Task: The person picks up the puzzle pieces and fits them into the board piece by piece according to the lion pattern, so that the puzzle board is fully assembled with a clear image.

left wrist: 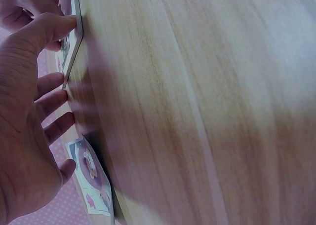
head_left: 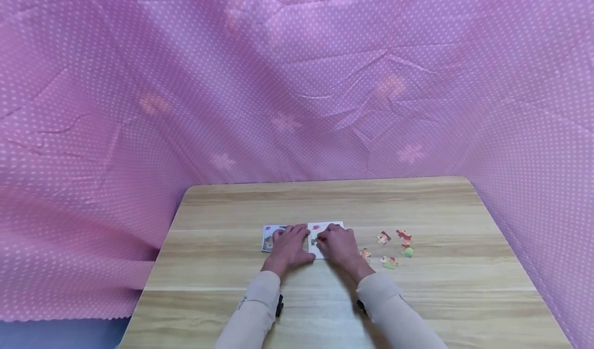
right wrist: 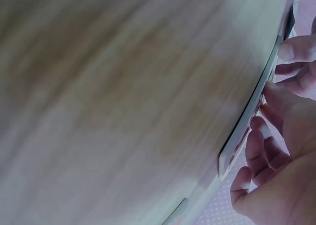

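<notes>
A white-framed puzzle board [head_left: 319, 255] lies flat on the table between both hands. My left hand [head_left: 289, 247] is spread at its left side, with the thumb [left wrist: 61, 26] resting on the board's near edge and the fingers loosely bent. My right hand [head_left: 341, 246] is over the board, fingers curled and pinching a small reddish-brown piece [head_left: 322, 239], mostly hidden by the fingertips. From the right wrist view, that hand [right wrist: 281, 161] is at the board's edge [right wrist: 244, 121]. A picture card [head_left: 267, 242] lies left of the board, partly under the left hand.
Several loose puzzle pieces lie right of the right hand, among them a brown-and-cream one [head_left: 383, 237], a red one [head_left: 403, 234], a green one [head_left: 408, 252] and a green-edged one [head_left: 389, 262]. A pink dotted curtain [head_left: 297, 106] hangs behind and beside the wooden table [head_left: 223, 210].
</notes>
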`<state>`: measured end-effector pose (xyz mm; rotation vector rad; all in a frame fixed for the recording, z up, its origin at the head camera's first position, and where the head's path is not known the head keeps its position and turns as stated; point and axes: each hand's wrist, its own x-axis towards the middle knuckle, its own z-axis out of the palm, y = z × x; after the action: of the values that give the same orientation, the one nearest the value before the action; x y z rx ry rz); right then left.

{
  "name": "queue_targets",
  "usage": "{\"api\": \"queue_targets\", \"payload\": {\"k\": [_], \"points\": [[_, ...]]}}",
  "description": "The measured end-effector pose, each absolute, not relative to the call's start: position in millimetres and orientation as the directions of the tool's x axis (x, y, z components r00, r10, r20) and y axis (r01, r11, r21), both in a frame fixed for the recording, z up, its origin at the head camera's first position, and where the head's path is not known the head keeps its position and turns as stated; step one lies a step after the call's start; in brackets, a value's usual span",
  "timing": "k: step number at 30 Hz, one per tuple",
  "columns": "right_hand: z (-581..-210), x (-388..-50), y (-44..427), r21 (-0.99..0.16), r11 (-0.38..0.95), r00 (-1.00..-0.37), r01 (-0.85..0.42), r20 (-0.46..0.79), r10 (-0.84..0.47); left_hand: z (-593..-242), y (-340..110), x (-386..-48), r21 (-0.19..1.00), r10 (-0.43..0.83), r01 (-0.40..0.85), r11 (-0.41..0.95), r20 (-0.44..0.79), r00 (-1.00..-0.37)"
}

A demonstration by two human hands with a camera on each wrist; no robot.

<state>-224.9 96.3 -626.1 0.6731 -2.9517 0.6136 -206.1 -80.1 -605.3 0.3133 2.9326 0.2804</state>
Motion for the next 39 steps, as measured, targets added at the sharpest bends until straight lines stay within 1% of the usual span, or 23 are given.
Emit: {"api": "queue_targets", "payload": {"k": [4,9,16,19,24,30,34,39], "points": [[-626,-225,96,-0.371,0.811,-0.891,-0.452,0.143,-0.431,-604,-80,-207,0.213,0.225,0.188,0.959,-0.163,-0.961],[-624,-226,94,-0.376,0.804,-0.883,-0.461,0.111,-0.455,-603,-81,-209,0.224,0.23,0.192,0.956,-0.162,-0.959],[-616,-232,88,-0.341,0.812,-0.879,-0.473,0.111,-0.465,-600,-87,-218,0.219,0.252,0.216,0.952,-0.153,-0.956],[-615,-233,86,-0.349,0.811,-0.879,-0.47,0.106,-0.464,-599,-89,-220,0.225,0.253,0.215,0.95,-0.157,-0.955],[-617,-235,84,-0.389,0.81,-0.897,-0.439,0.131,-0.423,-600,-94,-224,0.225,0.255,0.215,0.95,-0.171,-0.952],[-617,-237,95,-0.433,0.823,-0.928,-0.368,0.116,-0.354,-602,-93,-225,0.221,0.254,0.216,0.951,-0.165,-0.953],[-616,-238,106,-0.444,0.833,-0.943,-0.331,0.126,-0.308,-601,-93,-225,0.218,0.249,0.211,0.953,-0.166,-0.954],[-615,-240,121,-0.449,0.837,-0.95,-0.314,0.149,-0.276,-601,-93,-226,0.215,0.247,0.208,0.954,-0.172,-0.954]]}}
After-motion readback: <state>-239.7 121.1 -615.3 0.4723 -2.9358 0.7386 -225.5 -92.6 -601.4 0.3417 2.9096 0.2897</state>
